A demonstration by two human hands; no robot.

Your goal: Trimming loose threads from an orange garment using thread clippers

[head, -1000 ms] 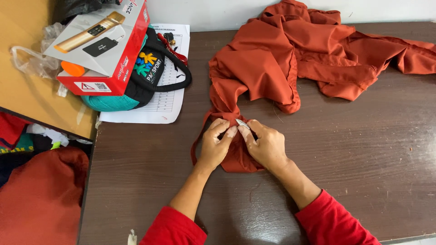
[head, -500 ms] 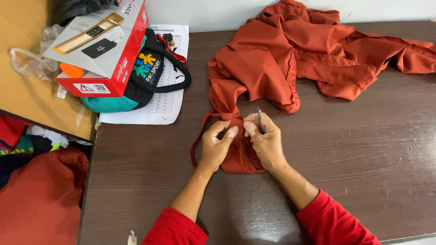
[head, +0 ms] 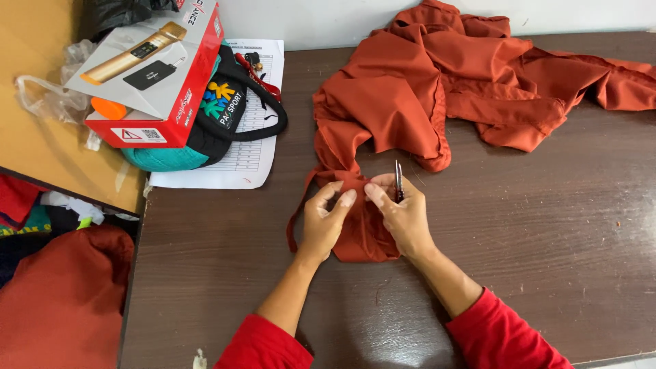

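A rust-orange garment (head: 424,96) lies crumpled across the dark brown table (head: 547,246), one end drawn toward me. My left hand (head: 325,224) pinches that near end of the cloth between thumb and fingers. My right hand (head: 404,213) pinches the same fold from the other side and also holds a small dark metal tool, like thread snips (head: 398,182), its tip pointing up and away from me. A thin orange strap (head: 295,220) hangs off the cloth to the left of my left hand. Both arms wear red sleeves.
At the table's far left stand a red and grey box (head: 154,75) on a black and teal bag (head: 225,113), over a printed paper sheet (head: 249,160). A yellow surface (head: 41,150) holds a clear plastic bag. Red cloth (head: 61,301) lies lower left.
My right hand has shifted slightly and the tool's tip now stands up above the fingers, where a second ago it lay low against the cloth. The fold stays pinched between both hands.
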